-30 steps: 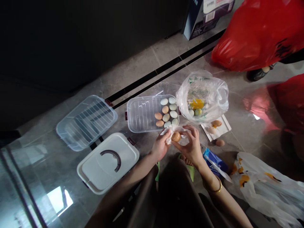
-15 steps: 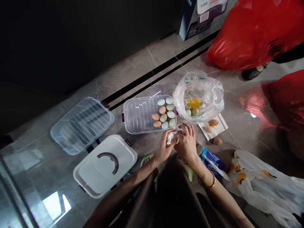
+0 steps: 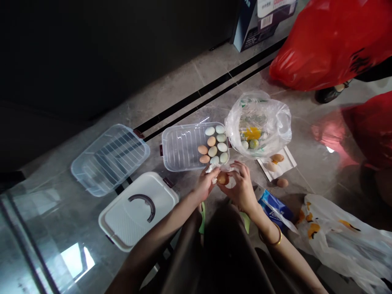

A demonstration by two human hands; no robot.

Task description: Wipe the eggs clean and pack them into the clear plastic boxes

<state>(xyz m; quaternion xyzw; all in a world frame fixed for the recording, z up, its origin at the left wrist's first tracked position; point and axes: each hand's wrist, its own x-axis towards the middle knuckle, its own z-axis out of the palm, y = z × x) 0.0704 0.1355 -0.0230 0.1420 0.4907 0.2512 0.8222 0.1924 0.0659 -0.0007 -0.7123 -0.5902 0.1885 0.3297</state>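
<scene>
My left hand (image 3: 206,182) is closed on a crumpled white tissue (image 3: 213,168), which touches the left side of a brown egg (image 3: 222,178). My right hand (image 3: 241,185) has its fingers curled round the egg's right side. Just beyond my hands lies a clear container (image 3: 180,148) with several white, greenish and brown eggs at its right end. An open plastic bag (image 3: 277,126) beside it holds a few eggs and a yellow smear. Right of my hands, a white sheet (image 3: 286,163) carries broken brown shell, and a brown egg (image 3: 282,182) sits on the floor near it.
At left are a clear ribbed container (image 3: 110,159) and a white lid (image 3: 122,220) with a dark handle. A blue tissue pack (image 3: 274,208) and a white plastic bag (image 3: 339,241) lie at right. Red bags (image 3: 330,45) and a person's shoe (image 3: 329,94) are at upper right.
The brown egg between my hands now shows clearly, where my fingers and the tissue covered most of it before. The tissue has shifted left with my left hand.
</scene>
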